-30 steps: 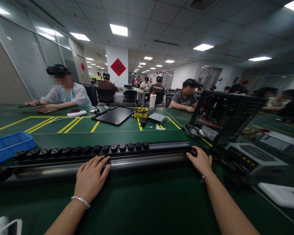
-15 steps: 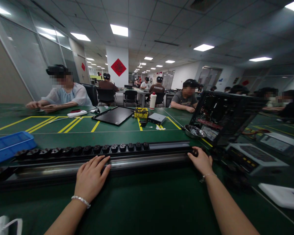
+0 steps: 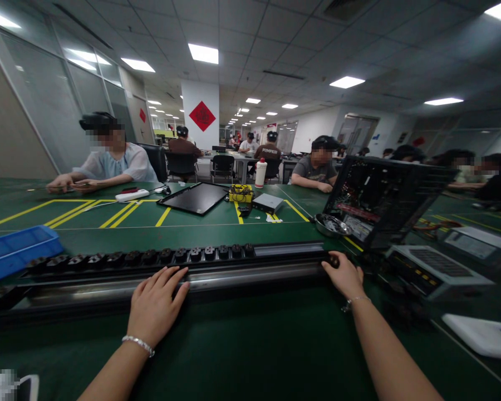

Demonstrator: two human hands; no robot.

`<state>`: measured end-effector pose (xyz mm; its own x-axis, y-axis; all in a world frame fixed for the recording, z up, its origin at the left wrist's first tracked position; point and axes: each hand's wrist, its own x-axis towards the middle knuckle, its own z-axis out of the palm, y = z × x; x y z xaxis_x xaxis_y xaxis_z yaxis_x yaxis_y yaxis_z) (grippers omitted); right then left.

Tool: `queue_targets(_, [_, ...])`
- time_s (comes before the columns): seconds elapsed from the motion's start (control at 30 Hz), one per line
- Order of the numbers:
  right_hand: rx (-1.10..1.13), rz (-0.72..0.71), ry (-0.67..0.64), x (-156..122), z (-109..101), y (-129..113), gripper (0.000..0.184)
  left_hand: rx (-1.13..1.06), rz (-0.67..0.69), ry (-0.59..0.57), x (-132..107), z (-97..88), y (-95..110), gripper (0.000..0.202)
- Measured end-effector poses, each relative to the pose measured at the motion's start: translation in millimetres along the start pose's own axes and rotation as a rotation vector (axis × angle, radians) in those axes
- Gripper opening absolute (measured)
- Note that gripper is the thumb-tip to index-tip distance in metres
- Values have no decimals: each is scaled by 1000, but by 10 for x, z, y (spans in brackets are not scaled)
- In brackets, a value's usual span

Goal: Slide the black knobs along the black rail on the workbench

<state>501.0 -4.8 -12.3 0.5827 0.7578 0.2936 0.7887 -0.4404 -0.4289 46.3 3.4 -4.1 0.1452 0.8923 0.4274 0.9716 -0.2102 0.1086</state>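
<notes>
Across the table in front of me lies a long black-edged rail with a shiny metal channel point(image 3: 242, 274). Just behind it, a second black rail carries a row of several black socket-like modules point(image 3: 166, 255). My left hand point(image 3: 158, 303) rests palm down over the near rail, fingers stretched along the metal. At the rail's right end, my right hand point(image 3: 345, 277) has its fingers curled round a small dark piece point(image 3: 334, 260), partly hidden by the fingers. Another black module point(image 3: 2, 296) sits at the near rail's left end.
A blue bin point(image 3: 20, 250) stands at left. An open computer case point(image 3: 388, 200), a metal bowl point(image 3: 333, 225) and a power supply unit point(image 3: 438, 270) crowd the right. Farther back are a dark flat panel point(image 3: 196, 197), a yellow box point(image 3: 240, 192) and people seated at tables.
My hands and the rails have hardly moved. The person at the far left has shifted their hands slightly.
</notes>
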Motion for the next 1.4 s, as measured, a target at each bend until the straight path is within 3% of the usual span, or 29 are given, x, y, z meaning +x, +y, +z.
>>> queue_targets(0.5, [15,3,61,-8,-13,3,42,-12,-14,-21,8,-10,4,40])
queue_targets(1.4, [41,115,8,72,14,81,42,-12,-12,-6,3,-27,17,40])
